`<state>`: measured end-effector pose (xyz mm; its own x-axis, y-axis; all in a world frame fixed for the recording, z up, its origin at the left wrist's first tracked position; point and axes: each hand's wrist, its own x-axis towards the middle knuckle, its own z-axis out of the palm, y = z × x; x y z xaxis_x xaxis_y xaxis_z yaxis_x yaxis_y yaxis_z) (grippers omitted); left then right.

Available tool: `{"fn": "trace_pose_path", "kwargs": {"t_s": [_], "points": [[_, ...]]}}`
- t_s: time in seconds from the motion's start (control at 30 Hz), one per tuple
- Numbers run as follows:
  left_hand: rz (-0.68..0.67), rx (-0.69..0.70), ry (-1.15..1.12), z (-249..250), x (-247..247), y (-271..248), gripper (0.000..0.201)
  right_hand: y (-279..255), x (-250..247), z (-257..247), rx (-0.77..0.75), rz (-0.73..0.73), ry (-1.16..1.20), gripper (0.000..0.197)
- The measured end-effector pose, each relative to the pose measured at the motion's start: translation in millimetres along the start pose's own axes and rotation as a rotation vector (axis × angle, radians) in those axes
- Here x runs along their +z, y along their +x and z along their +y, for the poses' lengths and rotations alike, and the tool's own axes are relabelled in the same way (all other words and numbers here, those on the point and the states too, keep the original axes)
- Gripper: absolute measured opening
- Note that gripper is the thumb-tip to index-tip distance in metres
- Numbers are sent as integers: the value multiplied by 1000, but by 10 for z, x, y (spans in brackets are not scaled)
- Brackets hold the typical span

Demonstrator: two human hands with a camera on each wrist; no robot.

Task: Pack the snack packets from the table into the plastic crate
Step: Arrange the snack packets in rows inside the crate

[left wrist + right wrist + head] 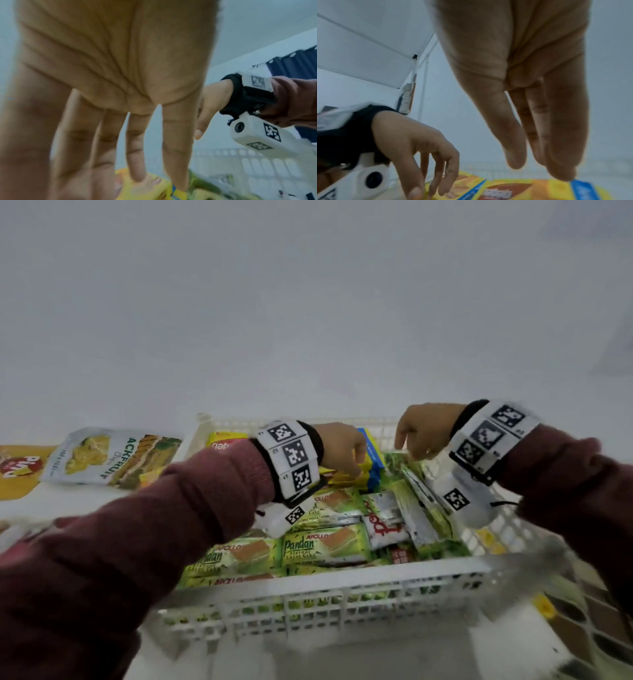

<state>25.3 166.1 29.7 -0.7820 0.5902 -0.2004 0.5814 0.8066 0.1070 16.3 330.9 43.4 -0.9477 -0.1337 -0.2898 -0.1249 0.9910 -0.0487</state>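
Observation:
The white plastic crate [325, 580] sits in front of me, filled with several green Pandan cake packets [325, 546] and a red-and-white packet [383, 525]. A yellow-and-blue packet [371, 460] lies at its far side. My left hand [344, 451] reaches down with nearly straight fingers [135, 162], the tips touching that yellow packet [150, 189]. My right hand [419, 436] hangs over the crate's far right, fingers [539, 135] straight and holding nothing, just above the yellow-and-blue packet [513, 189]. In the right wrist view the left hand [419, 148] is at the lower left.
On the table left of the crate lie a white jackfruit chips packet [109, 455] and a yellow packet [20, 470]. A dark patterned surface [589, 611] shows right of the crate. A pale wall rises behind the table.

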Motion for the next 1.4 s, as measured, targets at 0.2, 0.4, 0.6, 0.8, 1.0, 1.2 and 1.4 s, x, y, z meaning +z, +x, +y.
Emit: {"fn": "trace_pose_path", "kwargs": {"t_s": [0.2,0.4,0.6,0.8,1.0,1.2,1.4], "points": [[-86,38,51,409,394,388,46,67,249,108,112,-198,-22,40],[-49,-22,92,451,631,428,45,188,506,35,51,-69,-202,57],[-15,-62,-68,403,650,470,52,166,594,-32,6,-54,-266,49],[-30,-80,-70,348,531,456,47,135,432,24,-51,32,-221,35],[-152,-98,-91,200,203,362,15,35,181,183,-90,181,86,21],[-20,-174,-332,-59,-174,17,24,-64,13,228,-114,111,628,23],[116,-283,-158,-269,-446,-472,21,-50,95,-215,-192,13,581,28]]}}
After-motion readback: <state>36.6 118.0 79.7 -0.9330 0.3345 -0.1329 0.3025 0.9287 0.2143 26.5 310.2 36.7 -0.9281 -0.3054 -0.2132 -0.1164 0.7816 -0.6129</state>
